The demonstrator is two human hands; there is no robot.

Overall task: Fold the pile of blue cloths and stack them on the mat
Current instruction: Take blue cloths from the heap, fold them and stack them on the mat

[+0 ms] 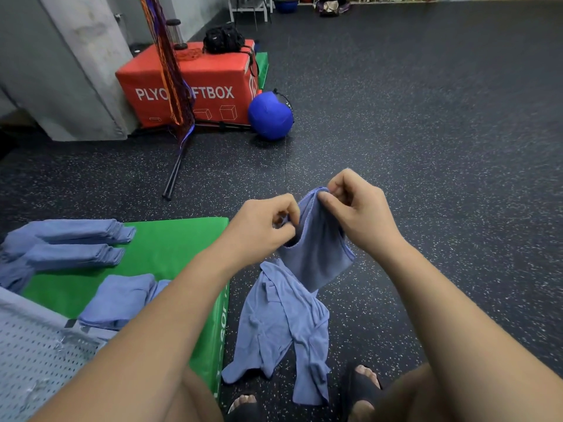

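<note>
The cloth (316,260) could slip and drop onto the pile (283,327) — each hand only pinched a small bit of its top edge. The edges might also not line up, so the fold could come out crooked. The left hand (263,222) and the right hand (361,214) were up close together, fingers curled, each pinching the cloth. It hung just right of the mat (170,242) — folded cloths (73,242) lay on the mat's left side.
</note>
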